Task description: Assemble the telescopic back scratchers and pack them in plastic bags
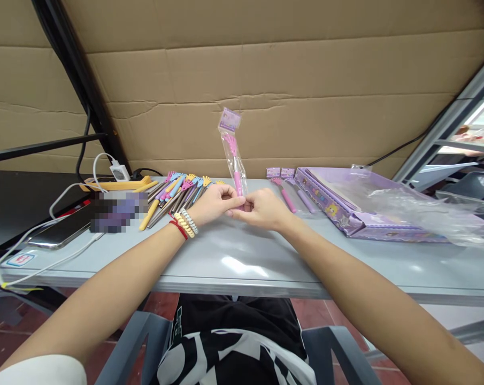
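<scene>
Both hands meet over the middle of the table, pinching the lower end of a clear bag. Inside the bag is a pink hand-shaped back scratcher point(233, 155), upright and tilted slightly left, under a purple header card point(230, 118). My left hand point(220, 203) is closed on the bottom of this packet, and my right hand point(261, 207) is closed on it from the other side. The fingers hide the packet's end. Left of my hands lies a pile of unbagged back scratchers point(175, 195) in pink, blue and yellow. To the right lie two bagged ones, pink point(285, 197) and purple point(304, 198).
At the right, a purple printed box point(342, 214) has clear plastic bags point(418, 211) across it. A phone point(63, 227), white cable point(57, 262) and white charger plug point(120, 171) are at the left. Cardboard point(285, 69) stands behind the grey table point(242, 272).
</scene>
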A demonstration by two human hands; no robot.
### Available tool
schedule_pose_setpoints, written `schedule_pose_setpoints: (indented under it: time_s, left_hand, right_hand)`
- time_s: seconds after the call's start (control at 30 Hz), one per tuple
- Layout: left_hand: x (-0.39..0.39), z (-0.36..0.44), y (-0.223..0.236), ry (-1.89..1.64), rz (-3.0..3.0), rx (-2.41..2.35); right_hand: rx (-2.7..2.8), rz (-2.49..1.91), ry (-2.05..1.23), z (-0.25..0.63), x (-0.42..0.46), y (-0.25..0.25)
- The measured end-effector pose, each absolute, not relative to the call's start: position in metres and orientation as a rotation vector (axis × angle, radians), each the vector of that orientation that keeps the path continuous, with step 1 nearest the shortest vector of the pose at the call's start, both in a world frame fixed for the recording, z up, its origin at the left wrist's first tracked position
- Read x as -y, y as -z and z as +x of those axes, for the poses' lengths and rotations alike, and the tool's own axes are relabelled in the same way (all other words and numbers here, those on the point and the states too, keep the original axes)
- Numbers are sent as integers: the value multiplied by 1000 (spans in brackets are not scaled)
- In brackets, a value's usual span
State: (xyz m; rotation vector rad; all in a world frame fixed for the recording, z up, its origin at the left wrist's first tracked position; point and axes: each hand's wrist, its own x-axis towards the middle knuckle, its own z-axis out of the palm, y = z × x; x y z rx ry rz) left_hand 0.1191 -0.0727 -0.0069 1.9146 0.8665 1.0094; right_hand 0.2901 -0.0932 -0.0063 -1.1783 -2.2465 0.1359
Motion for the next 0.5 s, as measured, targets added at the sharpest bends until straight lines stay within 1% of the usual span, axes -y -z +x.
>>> schedule_pose_setpoints:
  time_s: [0.13,0.3,0.4,0.5]
  left_hand:
    - [74,118,5,-883,1912,-800]
    - [77,117,0,-802,1917,-772]
    - [76,112,-4,-821,1920,-832]
    - [73,107,-6,-846,1928,-915]
  right_hand:
    - [2248,-1309,-52,290,93,6]
    - [2232,-1413,-87,301,95,-8]
    - [2123,-1609,-31,317,95,-24]
    - [2053,-1931,11,338,92,-39]
